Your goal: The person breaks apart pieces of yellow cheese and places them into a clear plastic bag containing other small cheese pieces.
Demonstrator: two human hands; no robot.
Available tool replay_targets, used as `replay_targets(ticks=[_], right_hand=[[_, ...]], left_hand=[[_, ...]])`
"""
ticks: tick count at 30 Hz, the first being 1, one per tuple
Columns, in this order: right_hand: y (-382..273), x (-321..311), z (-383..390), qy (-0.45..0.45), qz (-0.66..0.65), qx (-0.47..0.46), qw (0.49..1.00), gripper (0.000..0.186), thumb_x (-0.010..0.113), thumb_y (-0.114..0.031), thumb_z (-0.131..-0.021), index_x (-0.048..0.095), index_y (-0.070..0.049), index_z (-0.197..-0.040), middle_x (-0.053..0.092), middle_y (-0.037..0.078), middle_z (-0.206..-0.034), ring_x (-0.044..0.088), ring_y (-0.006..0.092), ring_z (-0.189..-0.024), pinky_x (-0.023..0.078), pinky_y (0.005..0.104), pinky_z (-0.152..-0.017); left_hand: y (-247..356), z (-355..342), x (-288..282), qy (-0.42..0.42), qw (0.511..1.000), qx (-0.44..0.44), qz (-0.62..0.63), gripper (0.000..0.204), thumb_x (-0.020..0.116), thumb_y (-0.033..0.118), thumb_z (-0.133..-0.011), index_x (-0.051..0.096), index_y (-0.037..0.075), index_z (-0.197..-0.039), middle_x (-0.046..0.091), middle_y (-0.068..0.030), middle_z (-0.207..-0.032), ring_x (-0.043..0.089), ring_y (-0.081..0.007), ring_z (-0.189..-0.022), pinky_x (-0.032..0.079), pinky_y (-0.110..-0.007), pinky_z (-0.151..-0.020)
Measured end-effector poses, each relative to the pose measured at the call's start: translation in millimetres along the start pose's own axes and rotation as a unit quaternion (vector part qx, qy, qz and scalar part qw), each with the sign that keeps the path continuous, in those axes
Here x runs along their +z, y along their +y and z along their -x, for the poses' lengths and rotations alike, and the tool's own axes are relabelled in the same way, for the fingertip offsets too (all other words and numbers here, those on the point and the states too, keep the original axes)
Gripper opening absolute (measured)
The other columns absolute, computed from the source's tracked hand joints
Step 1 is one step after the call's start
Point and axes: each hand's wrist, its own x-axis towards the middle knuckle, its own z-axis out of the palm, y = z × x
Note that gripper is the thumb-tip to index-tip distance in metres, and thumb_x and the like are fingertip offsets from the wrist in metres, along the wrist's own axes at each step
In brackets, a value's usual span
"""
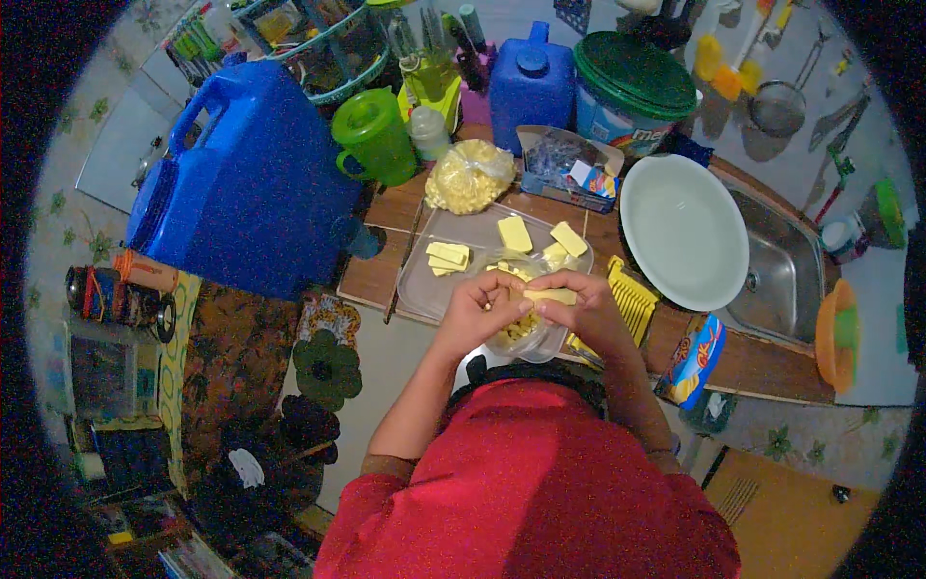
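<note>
I can see a pale yellow slab (555, 295) held up nearly level, lying side to side, its left end hidden from me. Just below sits a clear bowl (531, 355), upright, with small yellow pieces (522, 329) loosely heaped inside. Beyond the bowl, 1 smooth yellow block (514, 234) lies apart; to its left, flat yellow slabs (448, 258) are piled unevenly, overlapping.

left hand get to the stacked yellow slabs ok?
Likely yes: the stacked yellow slabs lie uncovered beyond the left hand, nothing visible between, though it's busy at another yellow block.
</note>
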Motion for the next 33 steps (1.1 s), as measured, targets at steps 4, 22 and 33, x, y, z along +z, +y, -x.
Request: replay_targets(ticks=[4, 22, 33], right_hand=[[-4.7, -0.1, -0.3, 0.001, 0.074, -0.06, 0.995, 0.023, 0.066, -0.005, -0.072, 0.064, -0.002, -0.094, 0.063, 0.004, -0.087, 0.057, 0.0093, -0.076, 0.048, 0.0208, -0.061], [8.5, -3.8, -1.7, -0.013, -0.101, 0.072, 0.992, 0.031, 0.064, -0.014, -0.077, 0.06, -0.002, -0.105, 0.062, 0.004, -0.091, 0.058, 0.0106, -0.074, 0.048, 0.0238, -0.065], [25.0, 5.2, -8.7, 0.015, -0.064, 0.027, 0.997, 0.033, 0.064, -0.01, -0.077, 0.057, -0.001, -0.108, 0.061, 0.007, -0.093, 0.057, 0.0112, -0.076, 0.048, 0.0235, -0.067]], left_hand=[[-5.7, -2.5, -4.2, 0.004, 0.997, 0.021, -0.07, 0.014, 0.068, 0.015, -0.076, 0.061, 0.005, -0.085, 0.059, 0.0021, -0.071, 0.05, -0.0038, -0.061, 0.039, -0.018, -0.053], [-10.7, -1.0, -8.1, 0.043, 0.995, -0.059, 0.071, 0.019, 0.06, 0.013, -0.082, 0.061, 0.004, -0.099, 0.05, 0.0069, -0.061, 0.037, -0.0002, -0.047, 0.027, -0.017, -0.043], [-22.3, -3.2, -1.2, 0.086, 0.995, -0.049, 0.015, 0.019, 0.06, 0.011, -0.081, 0.062, 0.004, -0.099, 0.054, 0.0041, -0.067, 0.045, -0.0032, -0.054, 0.036, -0.018, -0.048]])
